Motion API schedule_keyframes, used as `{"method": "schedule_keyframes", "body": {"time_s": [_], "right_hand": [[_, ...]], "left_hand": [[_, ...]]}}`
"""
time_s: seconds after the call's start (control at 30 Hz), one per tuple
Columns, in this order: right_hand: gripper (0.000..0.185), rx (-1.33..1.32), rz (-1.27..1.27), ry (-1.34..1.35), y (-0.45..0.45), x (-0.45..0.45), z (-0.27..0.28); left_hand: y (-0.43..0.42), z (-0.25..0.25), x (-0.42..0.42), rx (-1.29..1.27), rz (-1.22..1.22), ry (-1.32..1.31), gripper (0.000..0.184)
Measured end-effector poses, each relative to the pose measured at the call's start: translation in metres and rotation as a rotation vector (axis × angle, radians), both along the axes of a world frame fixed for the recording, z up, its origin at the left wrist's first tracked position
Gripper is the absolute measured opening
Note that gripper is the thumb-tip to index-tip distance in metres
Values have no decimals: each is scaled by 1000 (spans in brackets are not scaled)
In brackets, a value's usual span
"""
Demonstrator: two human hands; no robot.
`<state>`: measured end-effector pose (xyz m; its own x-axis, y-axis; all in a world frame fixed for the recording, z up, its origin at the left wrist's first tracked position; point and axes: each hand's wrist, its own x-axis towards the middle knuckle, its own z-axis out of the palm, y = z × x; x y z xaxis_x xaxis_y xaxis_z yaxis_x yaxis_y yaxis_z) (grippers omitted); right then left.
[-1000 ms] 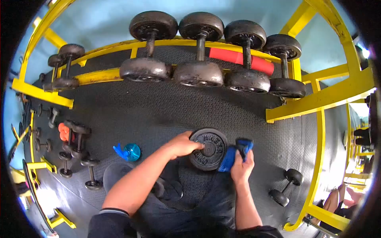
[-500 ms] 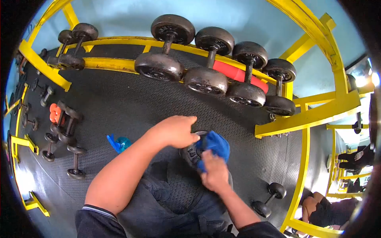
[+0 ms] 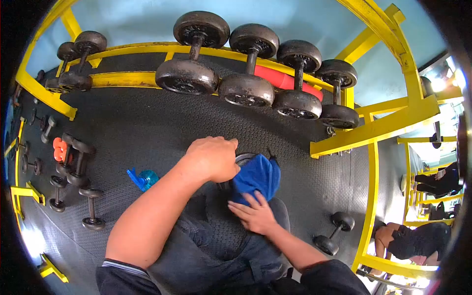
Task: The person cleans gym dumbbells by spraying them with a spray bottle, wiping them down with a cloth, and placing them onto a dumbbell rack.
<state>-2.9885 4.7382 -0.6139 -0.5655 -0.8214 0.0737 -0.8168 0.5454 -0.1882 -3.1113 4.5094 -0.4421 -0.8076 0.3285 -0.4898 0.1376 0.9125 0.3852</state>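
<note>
Below the rack, a round black weight plate [image 3: 244, 158] stands near my knees, mostly covered by a blue cloth [image 3: 257, 178]. My left hand [image 3: 214, 156] grips the plate's upper left side with curled fingers. On the cloth's lower edge, my right hand [image 3: 253, 213] lies with its fingers spread, pressing the cloth against the plate. A blue spray bottle [image 3: 143, 180] is on the floor to the left of my left forearm.
Large dumbbells [image 3: 246, 90] sit on a yellow rack [image 3: 129, 79], with a red roller [image 3: 275, 77] behind them. Smaller dumbbells [image 3: 92, 209] stand at left, another [image 3: 335, 233] lies at right. A person [image 3: 418, 241] bends beyond the right frame.
The blue cloth has moved from beside the plate onto its face, and my right hand's fingers have spread over it. My left hand has shifted on the plate's edge.
</note>
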Motion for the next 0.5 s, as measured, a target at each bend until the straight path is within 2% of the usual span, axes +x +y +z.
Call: {"method": "schedule_keyframes", "body": {"time_s": [0.07,0.1,0.17,0.23,0.3,0.33,0.4,0.47,0.5], "right_hand": [[65,62,-7,13,31,3,-13],[66,21,73,37,35,-6,-11],[62,13,117,-46,42,-21,-20],[45,342,-349,-135,38,-56,-14],[29,-651,-627,-304,20,-92,-19],[29,-642,-621,-312,13,-110,-15],[31,-321,-631,-545,0,-141,-3],[31,-93,-474,-417,-26,-156,-5],[30,143,-395,-388,-54,-155,28]], "left_hand": [[-2,8,3,-4,8,31,66],[-1,10,7,-13,13,58,65],[-2,13,14,5,-21,50,65],[-5,17,20,27,-30,50,64],[-7,21,25,10,-51,41,63],[-7,19,25,14,-41,35,63],[-6,16,22,-29,-52,36,63],[0,13,19,-27,-53,76,63],[4,12,17,-27,-65,114,63]]}}
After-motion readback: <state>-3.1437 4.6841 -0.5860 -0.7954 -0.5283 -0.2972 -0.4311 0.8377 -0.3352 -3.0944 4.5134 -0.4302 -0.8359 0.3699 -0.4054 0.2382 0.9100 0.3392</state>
